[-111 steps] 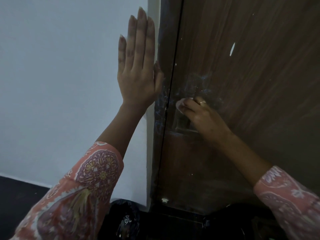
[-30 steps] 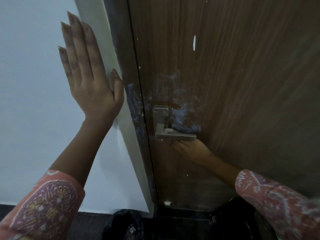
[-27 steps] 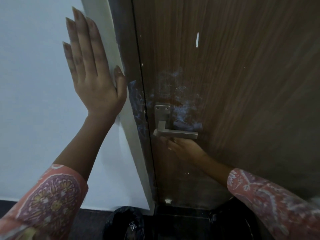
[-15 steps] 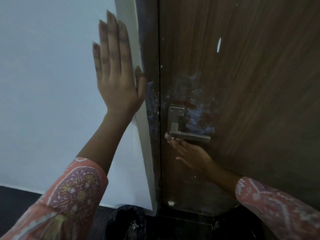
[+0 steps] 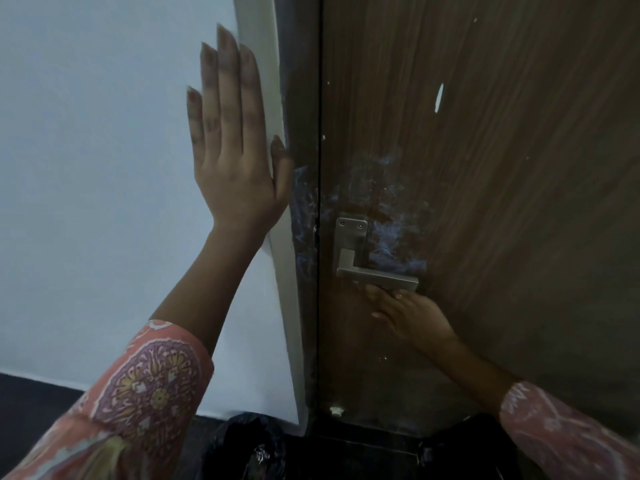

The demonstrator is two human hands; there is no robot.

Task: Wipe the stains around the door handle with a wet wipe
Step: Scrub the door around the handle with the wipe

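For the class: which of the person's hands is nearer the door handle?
Right. The right hand sits just under the handle; the left hand is flat on the wall, up and left.

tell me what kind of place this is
Probably a doorway inside a home: a wooden door with a metal handle, a white wall, and a dark bag on the floor.

A pale wall (image 5: 86, 168) fills the left side, meeting a white door frame (image 5: 277, 271) that runs top to bottom. The floor (image 5: 31, 407) below the wall is dark. At the bottom sits a crumpled black plastic bag (image 5: 246, 445) (its surface catches a small glint), just in front of the frame's foot. A small white chip (image 5: 439, 97) marks the brown wood high up, and a pale stopper-like bit (image 5: 335, 410) shows near the threshold.
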